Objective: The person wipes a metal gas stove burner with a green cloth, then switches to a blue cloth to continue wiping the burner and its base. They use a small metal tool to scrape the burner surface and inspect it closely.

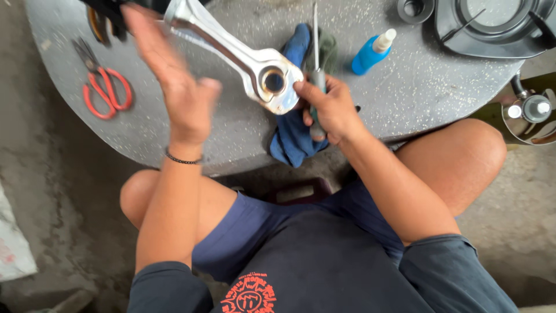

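Observation:
A polished silver metal arm (231, 49) with a ring-shaped end (274, 81) lies slanted above the round grey table (405, 98). My right hand (333, 110) is closed around a grey-handled screwdriver (317, 75) whose thin shaft points away from me, and its thumb presses on the arm's ring end. My left hand (174, 75) is raised and blurred, fingers spread, palm beside the arm's shaft and holding nothing. A blue cloth (292, 142) is bunched under my right hand and hangs over the table edge.
Red-handled cutters (107, 90) lie at the table's left. A blue bottle with a white nozzle (370, 52) lies right of the cloth. Black round parts (492, 23) sit at the far right, and a shiny metal vessel (530, 113) stands beyond the edge. My knees are under the table.

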